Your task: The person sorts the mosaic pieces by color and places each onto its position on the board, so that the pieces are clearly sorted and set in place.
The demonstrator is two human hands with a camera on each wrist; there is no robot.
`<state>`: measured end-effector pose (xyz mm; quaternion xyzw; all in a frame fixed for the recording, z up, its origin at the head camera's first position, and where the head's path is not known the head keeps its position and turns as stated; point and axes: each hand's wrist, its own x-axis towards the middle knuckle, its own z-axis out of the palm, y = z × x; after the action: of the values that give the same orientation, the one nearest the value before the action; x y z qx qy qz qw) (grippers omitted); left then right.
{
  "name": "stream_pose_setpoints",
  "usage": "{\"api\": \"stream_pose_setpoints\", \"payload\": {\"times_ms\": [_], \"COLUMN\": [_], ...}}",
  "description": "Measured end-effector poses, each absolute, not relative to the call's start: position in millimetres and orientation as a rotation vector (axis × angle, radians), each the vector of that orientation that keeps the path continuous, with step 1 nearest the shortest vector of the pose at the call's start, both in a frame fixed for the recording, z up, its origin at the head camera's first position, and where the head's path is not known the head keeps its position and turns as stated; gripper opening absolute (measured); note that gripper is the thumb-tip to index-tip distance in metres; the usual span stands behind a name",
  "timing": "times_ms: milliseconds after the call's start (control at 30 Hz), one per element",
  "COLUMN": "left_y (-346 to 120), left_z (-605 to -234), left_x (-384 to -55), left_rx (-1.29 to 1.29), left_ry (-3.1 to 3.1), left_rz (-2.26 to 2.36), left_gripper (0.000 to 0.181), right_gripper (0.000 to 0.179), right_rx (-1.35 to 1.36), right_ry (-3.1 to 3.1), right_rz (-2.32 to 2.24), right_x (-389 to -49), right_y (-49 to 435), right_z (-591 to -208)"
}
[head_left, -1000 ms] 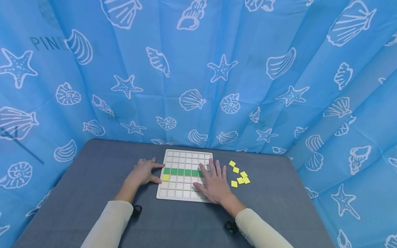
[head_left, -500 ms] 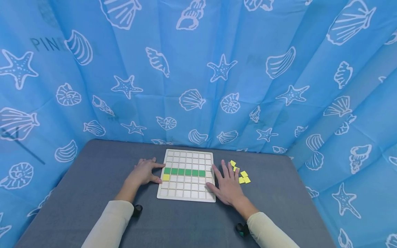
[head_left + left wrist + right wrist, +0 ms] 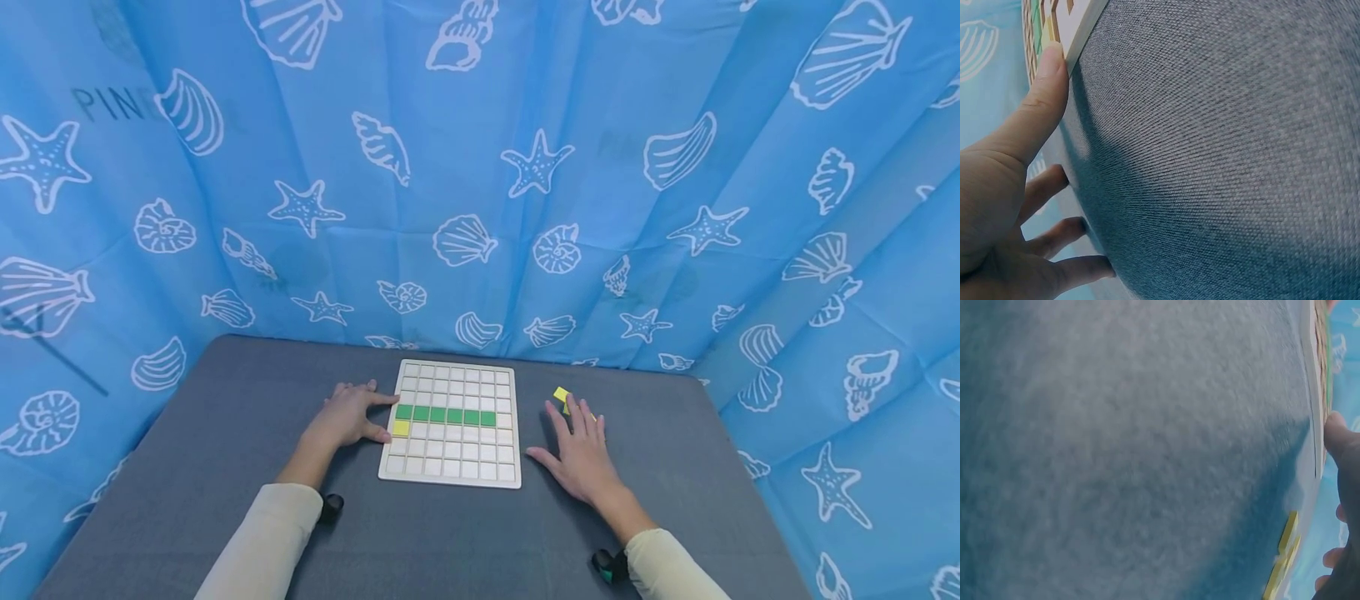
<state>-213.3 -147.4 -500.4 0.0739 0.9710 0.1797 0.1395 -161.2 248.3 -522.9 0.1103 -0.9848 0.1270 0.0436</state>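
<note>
A pale wooden grid board lies on the grey table. One of its rows carries several green square tiles, and a single yellow tile sits at the left end of the row below. My left hand rests at the board's left edge, thumb and index finger extended; the left wrist view shows the thumb on the rim. Fingers spread, my right hand is right of the board over a group of loose yellow tiles, mostly covering them. In the right wrist view, some yellow tiles lie below the fingers.
A blue curtain with white shells and starfish hangs behind the table and along its sides. Black wrist devices show beneath both forearms.
My right hand has moved right, off the board and over to the loose yellow tiles, uncovering the board's right columns. My left hand has stayed at the board's edge.
</note>
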Motion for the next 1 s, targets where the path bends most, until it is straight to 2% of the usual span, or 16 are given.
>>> {"api": "stream_pose_setpoints", "payload": {"times_ms": [233, 767, 1000], "left_y": [-147.9, -149.2, -147.9], "left_z": [-500.3, -498.8, -500.9], "left_x": [-213.4, -214.1, -213.6], "left_rx": [0.214, 0.219, 0.216], "left_ry": [2.805, 2.805, 2.807], "left_rz": [0.520, 0.525, 0.520], "left_gripper": [0.078, 0.079, 0.079], "right_gripper": [0.080, 0.041, 0.029], "right_rx": [0.287, 0.314, 0.322], "right_ry": [-3.036, -2.986, -2.963], "right_rz": [0.455, 0.374, 0.400], "right_x": [-160.8, -157.7, -156.8], "right_y": [259.0, 274.0, 276.3], "right_z": [-517.7, -518.5, -521.7]}}
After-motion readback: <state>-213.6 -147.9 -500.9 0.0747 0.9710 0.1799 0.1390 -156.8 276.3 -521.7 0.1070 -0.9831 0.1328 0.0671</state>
